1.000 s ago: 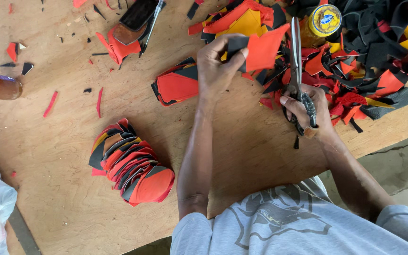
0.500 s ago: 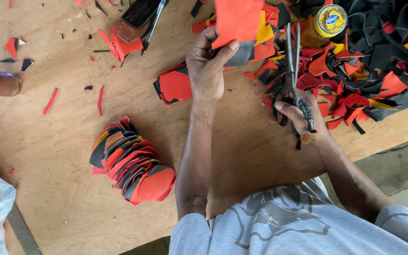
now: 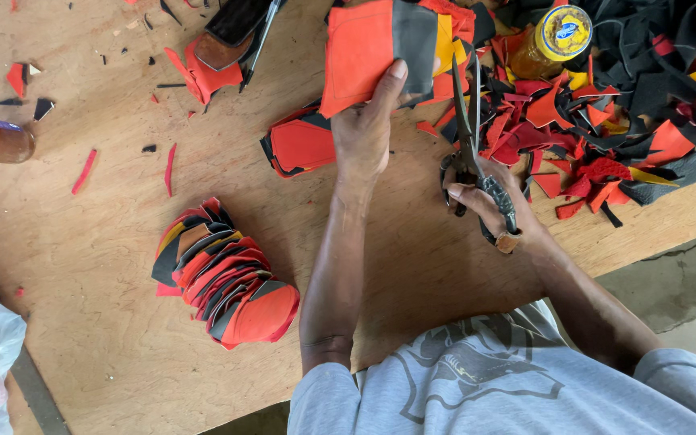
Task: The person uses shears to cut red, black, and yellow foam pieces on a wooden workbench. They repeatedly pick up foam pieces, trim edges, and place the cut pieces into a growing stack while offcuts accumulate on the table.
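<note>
While my left hand (image 3: 364, 133) pinched the flat orange-and-grey panel of sheet material (image 3: 380, 50) by its lower edge, thumb on its face and fingers behind, I held it up over the far side of the bench. My right hand (image 3: 485, 197) was closed through the loops of the long black metal shears (image 3: 470, 137); their blades pointed up beside the panel and looked nearly closed, though I couldn't be sure at that angle. I judged this the trimming step, with the next move calling for the blades to open and meet the panel's edge squarely. The worn plywood bench (image 3: 122, 338) carried a fanned stack of cut red-and-black pieces (image 3: 223, 274), a heap of red, black and yellow offcuts (image 3: 630, 121), and a yellow-lidded amber jar (image 3: 553, 39). Grey concrete floor (image 3: 678, 278) showed beyond.
</note>
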